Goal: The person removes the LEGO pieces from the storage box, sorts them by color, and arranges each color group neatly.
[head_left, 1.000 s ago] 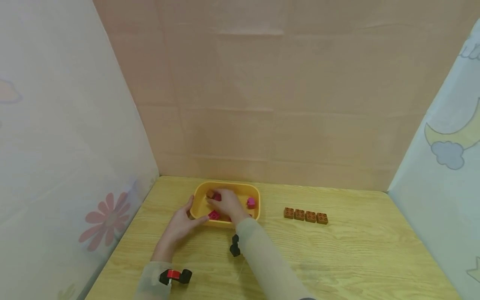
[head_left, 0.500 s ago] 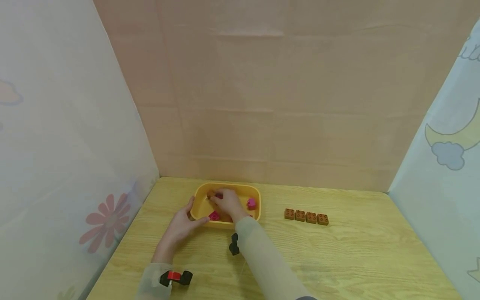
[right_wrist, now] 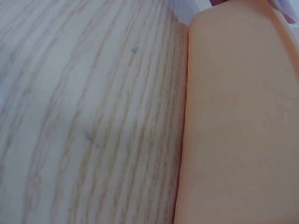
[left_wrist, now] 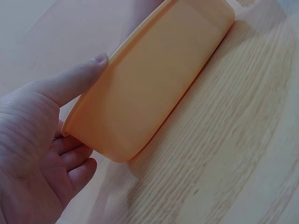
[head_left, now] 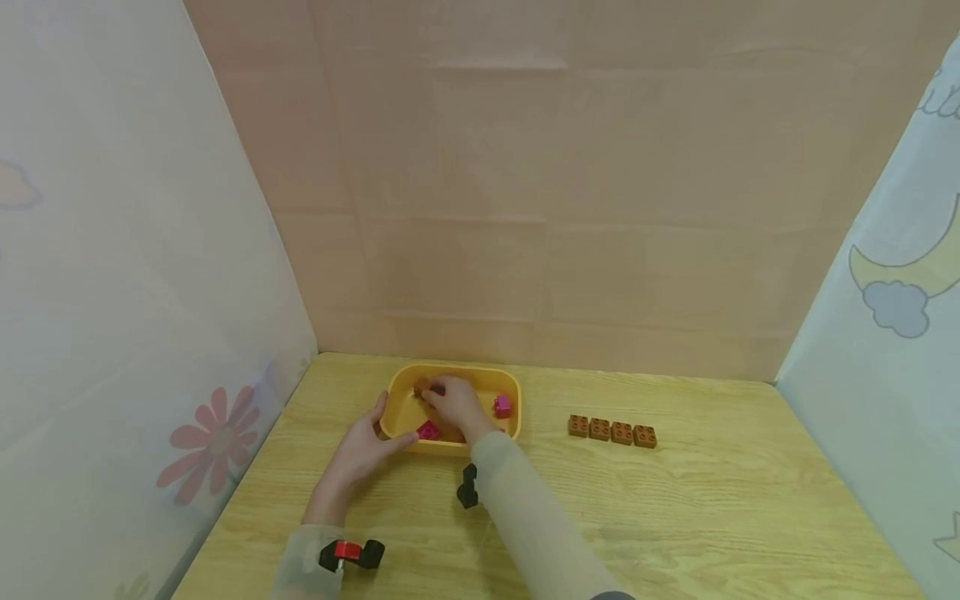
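Between the hands point(head_left: 362, 446) point(head_left: 456, 407), inside the yellow tray point(head_left: 444, 448), is a brown brick point(head_left: 421, 388).

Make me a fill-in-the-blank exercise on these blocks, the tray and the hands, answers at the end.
1. On the table, ____ brown blocks form a row.
2. The person's ____ hand grips the tray at its rim.
3. In the head view, the row lies to the ____ of the tray.
4. The right hand reaches down into the ____.

Missing words: four; left; right; tray.
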Action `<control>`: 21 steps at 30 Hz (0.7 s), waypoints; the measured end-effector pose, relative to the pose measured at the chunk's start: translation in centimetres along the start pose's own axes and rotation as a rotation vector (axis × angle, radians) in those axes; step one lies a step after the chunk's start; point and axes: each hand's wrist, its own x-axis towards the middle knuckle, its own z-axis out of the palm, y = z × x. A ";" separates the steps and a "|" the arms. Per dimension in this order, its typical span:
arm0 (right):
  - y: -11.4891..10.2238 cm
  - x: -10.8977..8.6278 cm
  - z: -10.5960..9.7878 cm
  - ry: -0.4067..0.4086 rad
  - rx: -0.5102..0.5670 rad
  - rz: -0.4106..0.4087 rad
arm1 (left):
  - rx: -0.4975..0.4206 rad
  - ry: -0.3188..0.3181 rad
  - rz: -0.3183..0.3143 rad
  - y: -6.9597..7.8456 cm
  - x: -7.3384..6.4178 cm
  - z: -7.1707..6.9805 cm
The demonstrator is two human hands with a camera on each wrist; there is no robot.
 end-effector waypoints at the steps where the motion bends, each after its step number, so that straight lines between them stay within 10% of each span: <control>1: 0.0 0.0 0.0 0.001 0.003 0.003 | -0.001 -0.001 0.000 0.0 0.0 0.0; 21: -0.3 -0.6 -0.9 0.033 0.096 -0.024 | 0.006 0.006 0.010 -0.1 0.0 0.0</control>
